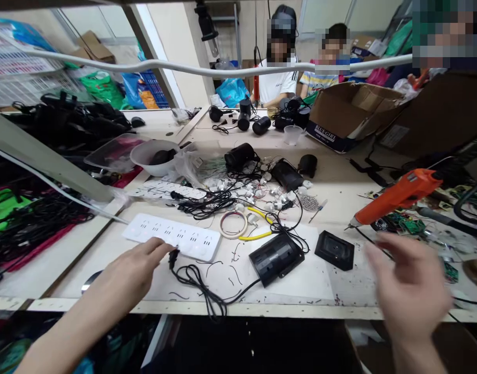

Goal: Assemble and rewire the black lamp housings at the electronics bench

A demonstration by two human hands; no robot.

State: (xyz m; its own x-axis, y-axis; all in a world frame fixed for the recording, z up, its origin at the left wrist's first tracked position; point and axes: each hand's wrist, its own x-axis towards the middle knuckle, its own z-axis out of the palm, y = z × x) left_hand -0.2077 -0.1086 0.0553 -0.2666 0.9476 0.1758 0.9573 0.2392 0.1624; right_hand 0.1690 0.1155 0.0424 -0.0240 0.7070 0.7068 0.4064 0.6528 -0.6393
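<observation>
My left hand reaches in from the lower left, its fingers closed on a black plug at the front edge of a white power strip. From the plug, a bundled black cord runs to a black cylindrical housing lying on its side. A black square cover rests to the right of the housing. My right hand is smeared by motion over the table's right side. Just above it hangs an orange electric screwdriver, tip down and apart from the fingers.
Yellow tubing and a tape roll lie behind the housing. Small white parts, cords and black housings crowd the middle. A white bowl, a cardboard box and green circuit boards surround them. Two people sit opposite.
</observation>
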